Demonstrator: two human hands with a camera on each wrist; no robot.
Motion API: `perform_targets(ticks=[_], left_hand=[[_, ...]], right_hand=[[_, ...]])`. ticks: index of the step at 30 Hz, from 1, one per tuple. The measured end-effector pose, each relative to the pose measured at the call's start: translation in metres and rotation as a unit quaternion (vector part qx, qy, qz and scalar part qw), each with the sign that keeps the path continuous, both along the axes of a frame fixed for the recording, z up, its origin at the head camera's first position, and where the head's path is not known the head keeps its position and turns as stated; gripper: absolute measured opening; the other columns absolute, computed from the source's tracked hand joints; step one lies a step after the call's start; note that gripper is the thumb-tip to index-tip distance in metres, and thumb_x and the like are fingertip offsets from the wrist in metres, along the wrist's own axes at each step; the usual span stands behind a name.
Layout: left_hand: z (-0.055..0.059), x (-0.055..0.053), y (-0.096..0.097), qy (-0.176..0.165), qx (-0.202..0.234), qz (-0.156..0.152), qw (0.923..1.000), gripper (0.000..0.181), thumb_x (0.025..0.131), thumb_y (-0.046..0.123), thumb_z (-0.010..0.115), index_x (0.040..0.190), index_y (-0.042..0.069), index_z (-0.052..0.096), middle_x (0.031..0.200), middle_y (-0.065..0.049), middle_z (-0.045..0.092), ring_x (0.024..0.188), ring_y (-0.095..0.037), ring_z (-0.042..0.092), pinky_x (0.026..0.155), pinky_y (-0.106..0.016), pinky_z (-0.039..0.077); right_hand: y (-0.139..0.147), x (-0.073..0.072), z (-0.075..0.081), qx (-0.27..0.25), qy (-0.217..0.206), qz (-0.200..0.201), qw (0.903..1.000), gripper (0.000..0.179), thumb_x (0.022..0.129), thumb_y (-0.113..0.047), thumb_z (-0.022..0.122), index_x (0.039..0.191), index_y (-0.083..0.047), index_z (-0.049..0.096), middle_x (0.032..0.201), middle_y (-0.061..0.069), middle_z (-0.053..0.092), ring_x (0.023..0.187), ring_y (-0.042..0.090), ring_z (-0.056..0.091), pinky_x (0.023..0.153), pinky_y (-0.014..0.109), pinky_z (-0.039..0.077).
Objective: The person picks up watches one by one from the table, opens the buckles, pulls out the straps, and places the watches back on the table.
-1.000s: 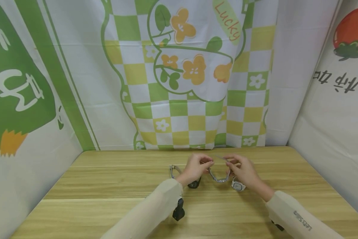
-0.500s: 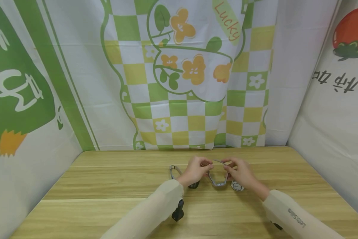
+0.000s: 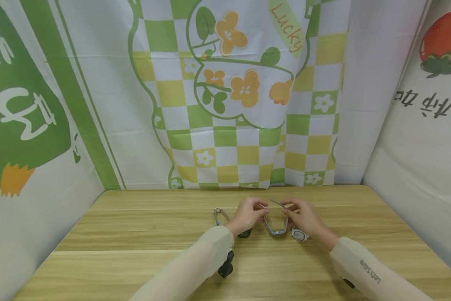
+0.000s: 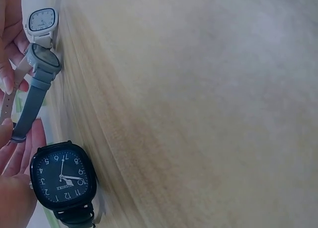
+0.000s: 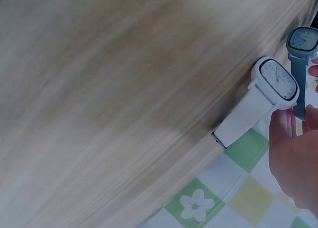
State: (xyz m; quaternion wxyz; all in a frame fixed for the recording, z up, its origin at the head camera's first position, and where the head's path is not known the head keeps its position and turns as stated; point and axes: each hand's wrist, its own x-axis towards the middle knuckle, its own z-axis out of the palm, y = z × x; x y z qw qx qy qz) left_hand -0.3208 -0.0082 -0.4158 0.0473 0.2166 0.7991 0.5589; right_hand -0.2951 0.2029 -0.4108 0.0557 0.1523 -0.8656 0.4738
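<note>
Your left hand [image 3: 247, 216] pinches one side of the strap of the gray-blue watch [image 3: 278, 232], your right hand [image 3: 304, 218] the other; each grip is narrow. That watch sits between your hands, dial toward the near side of the table [image 3: 135, 234]. Just right is a white watch [image 3: 299, 235]; left, a black watch [image 4: 63, 176]; farther left, a fourth watch [image 3: 215, 216].

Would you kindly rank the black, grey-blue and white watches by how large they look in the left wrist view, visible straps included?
1. Black watch
2. Grey-blue watch
3. White watch

The black one appears nearest the camera, so their true sizes are unsure.
</note>
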Motion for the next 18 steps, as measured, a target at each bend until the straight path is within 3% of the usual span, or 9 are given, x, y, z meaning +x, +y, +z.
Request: perform_targets(ticks=[11, 18], left_hand=[[-0.0009, -0.0036, 0.0011, 0.011, 0.013, 0.003, 0.9999, 0.027, 0.099, -0.006, 0.068, 0.124, -0.015, 0.067, 0.108, -0.03, 0.074, 0.096, -0.045, 0.074, 0.079, -0.045, 0.065], [0.0006, -0.0034, -0.0004, 0.031, -0.017, 0.0, 0.9994, 0.027, 0.097, -0.004, 0.071, 0.123, -0.013, 0.069, 0.115, -0.027, 0.074, 0.105, -0.04, 0.074, 0.082, -0.037, 0.064]], right_hand=[[0.0045, -0.0069, -0.0015, -0.013, -0.014, 0.002, 0.9998, 0.034, 0.098, 0.005, 0.069, 0.131, 0.012, 0.063, 0.109, 0.032, 0.069, 0.081, 0.035, 0.077, 0.062, 0.033, 0.063], [0.0039, -0.0086, -0.0006, -0.013, -0.022, 0.007, 0.9996, 0.036, 0.099, 0.004, 0.069, 0.133, 0.013, 0.062, 0.108, 0.032, 0.07, 0.084, 0.037, 0.076, 0.063, 0.033, 0.063]])
